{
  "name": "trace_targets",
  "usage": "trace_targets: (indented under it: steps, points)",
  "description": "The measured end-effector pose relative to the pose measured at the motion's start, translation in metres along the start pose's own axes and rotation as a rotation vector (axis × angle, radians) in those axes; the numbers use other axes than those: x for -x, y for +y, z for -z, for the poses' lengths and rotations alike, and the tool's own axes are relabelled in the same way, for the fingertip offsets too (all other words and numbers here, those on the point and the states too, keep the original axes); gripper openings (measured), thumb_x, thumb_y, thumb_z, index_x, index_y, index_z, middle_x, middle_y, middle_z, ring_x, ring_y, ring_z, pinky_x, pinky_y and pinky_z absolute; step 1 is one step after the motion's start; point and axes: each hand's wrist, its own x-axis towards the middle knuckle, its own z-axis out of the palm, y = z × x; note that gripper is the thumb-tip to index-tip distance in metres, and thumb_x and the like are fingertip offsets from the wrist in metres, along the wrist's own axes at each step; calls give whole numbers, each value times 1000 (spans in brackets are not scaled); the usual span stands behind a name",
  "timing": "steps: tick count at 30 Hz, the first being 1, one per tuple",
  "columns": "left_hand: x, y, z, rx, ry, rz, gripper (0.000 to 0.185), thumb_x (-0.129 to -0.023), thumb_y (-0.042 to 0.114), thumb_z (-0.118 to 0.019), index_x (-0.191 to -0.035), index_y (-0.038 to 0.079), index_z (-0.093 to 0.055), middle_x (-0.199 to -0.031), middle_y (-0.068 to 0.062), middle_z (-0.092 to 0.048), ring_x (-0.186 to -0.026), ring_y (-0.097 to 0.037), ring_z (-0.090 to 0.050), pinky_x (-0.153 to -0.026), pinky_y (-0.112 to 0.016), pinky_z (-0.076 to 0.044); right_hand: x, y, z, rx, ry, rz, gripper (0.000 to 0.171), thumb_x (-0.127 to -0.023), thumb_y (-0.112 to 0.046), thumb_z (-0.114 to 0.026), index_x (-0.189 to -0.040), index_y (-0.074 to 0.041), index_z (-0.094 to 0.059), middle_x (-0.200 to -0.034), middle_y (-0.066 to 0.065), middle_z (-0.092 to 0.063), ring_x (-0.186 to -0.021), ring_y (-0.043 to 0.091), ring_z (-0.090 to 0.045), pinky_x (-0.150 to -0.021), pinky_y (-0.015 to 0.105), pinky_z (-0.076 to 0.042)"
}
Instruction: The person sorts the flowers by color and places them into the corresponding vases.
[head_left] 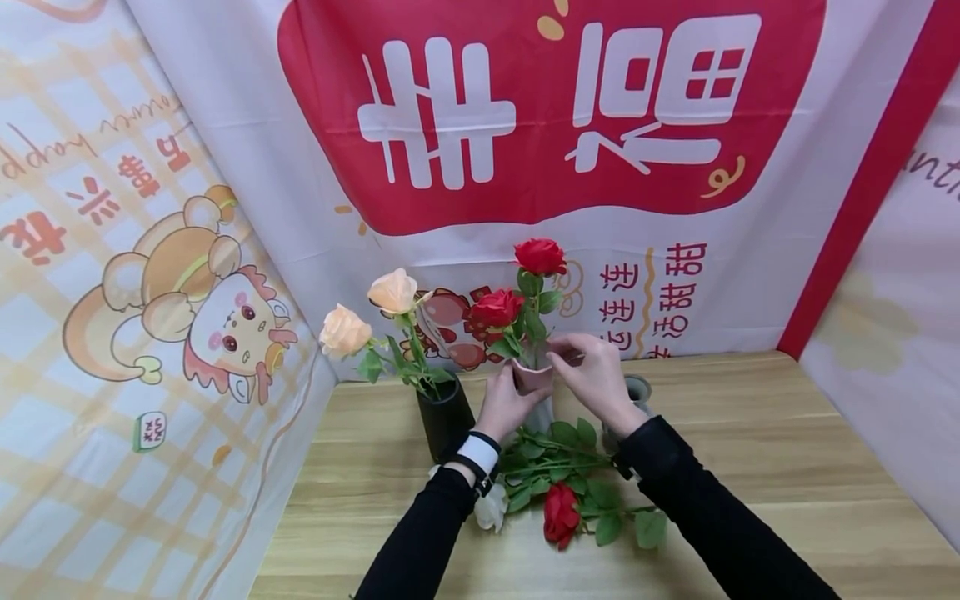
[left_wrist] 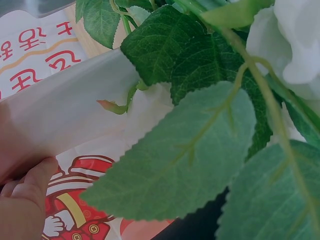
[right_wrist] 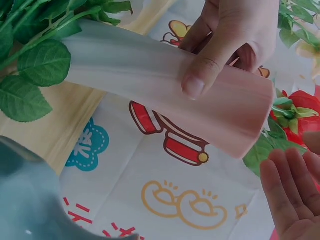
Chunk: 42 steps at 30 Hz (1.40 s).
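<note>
- Nearest the head camera: two black sleeves reach forward over the wooden table [head_left: 787,433].
- Between the forearms, loose flowers lie flat on the table: a red rose [head_left: 561,514] with green leaves, and a white rose [head_left: 492,510] partly hidden under the left wrist.
- Left hand [head_left: 506,404] grips the pink vase [head_left: 532,377] from its left side; the right wrist view shows thumb and fingers wrapped round the vase body [right_wrist: 165,82].
- Pink vase is upright near the table's back edge, in the centre, between the two hands. It shades from pink at the mouth to pale grey-white lower down.
- Two red roses [head_left: 517,287] stand in the pink vase, one taller than the other.
- Right hand [head_left: 596,371] is at the vase mouth, fingers bent toward the rim and stems; the right wrist view shows its fingers [right_wrist: 290,195] fairly straight, beside the rim. Cannot tell whether they pinch a stem.
- Black vase [head_left: 445,417] stands just left of the left hand, holding two peach roses [head_left: 371,312] that lean left.
- Grey vase [head_left: 639,392] stands just behind the right wrist, largely hidden; its rim fills the lower left corner of the right wrist view [right_wrist: 30,200].
- Left wrist view: mostly green leaves [left_wrist: 200,150] and white petals close to the lens; fingertips [left_wrist: 30,185] at lower left.
- Printed red-and-white banners [head_left: 525,108] form the backdrop on three sides.
</note>
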Motion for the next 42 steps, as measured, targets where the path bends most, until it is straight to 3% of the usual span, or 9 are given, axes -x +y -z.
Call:
trace_targets:
  steps: [6,15,23,28,32,36,42]
  points:
    - [-1,0,-1,-2,0,-3,71,-80,39,-83,-133,2,-53,-125,-17,-61,-110,-24,-61,-87,-36,-51,16,-4,16,15,-87,-19,12,-85,0,-75,-96,-4,-74,-86,4,-70,-74,15,-66,-64,32,-56]
    - [2,9,2,47,3,55,71,-80,35,-83,-135,2,-51,-126,-16,-60,-110,-25,-61,-86,-38,-52,65,-3,46,93,-459,-54,8,-83,-4,-78,-85,-10,-74,-76,-9,-65,-69,2,-60,-61,24,-53]
    - [-2,11,-4,112,11,103,83,-77,37,-85,-143,7,-43,-132,-11,-56,-116,-22,-56,-94,-38,-47,112,17,57,213,-644,-143,6,-83,-9,-77,-84,-12,-73,-78,-9,-64,-70,3,-59,-60,25,-51]
    - [-7,10,-7,229,46,123,83,-73,36,-88,-140,10,-47,-127,-7,-59,-111,-19,-58,-91,-37,-48,131,28,54,342,-687,-81,5,-81,-10,-78,-84,-10,-74,-82,-3,-64,-72,11,-62,-58,29,-51]
    - [-10,11,-7,273,60,126,81,-70,35,-91,-136,10,-51,-124,-5,-61,-109,-18,-59,-91,-36,-49,143,35,52,436,-684,19,10,-78,-8,-80,-76,-11,-71,-76,-3,-58,-63,9,-57,-50,27,-46]
    - [-12,12,-7,272,38,123,78,-69,37,-91,-134,11,-54,-121,-2,-62,-106,-16,-60,-88,-34,-49,153,40,51,447,-695,57,17,-77,-8,-81,-70,-15,-67,-71,-6,-53,-58,4,-48,-44,24,-40]
    - [-14,11,-5,236,28,126,76,-69,40,-90,-131,12,-57,-118,0,-64,-102,-12,-61,-85,-31,-51,162,48,46,422,-709,82,15,-76,-4,-78,-70,-14,-69,-71,-7,-52,-58,4,-47,-45,24,-40]
